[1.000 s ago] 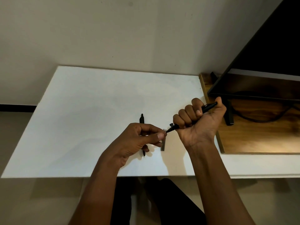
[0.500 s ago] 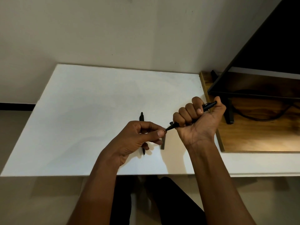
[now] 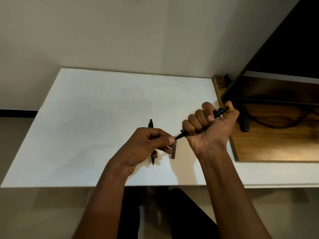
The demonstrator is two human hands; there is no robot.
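Beige wall (image 3: pixel 120 31) behind white table (image 3: pixel 86 118); wooden desk (image 3: pixel 276 149) right, under dark monitor (image 3: pixel 293 49); pale floor (image 3: pixel 25 213).

Centre frame, on table (image 3: pixel 77 126): loose pen (image 3: pixel 150 125) partly under left hand (image 3: pixel 145 149), flat strip (image 3: pixel 173 153) just right. Above strip: right hand (image 3: pixel 208 133) with held pen (image 3: pixel 218 112). Right edge: wooden board (image 3: pixel 276 147) under monitor (image 3: pixel 284 57).

A white table top (image 3: pixel 86 126) reached back to the far wall. Near its middle a black pen (image 3: pixel 150 125) lay flat, pointing from near to far. Just to its right, apart from it, a small grey strip (image 3: pixel 173 152) lay the same way. At the right end a brown wooden board (image 3: pixel 276 149) rested on the table, bearing a black stand foot (image 3: pixel 244 121) and a dark cable (image 3: pixel 269 125).
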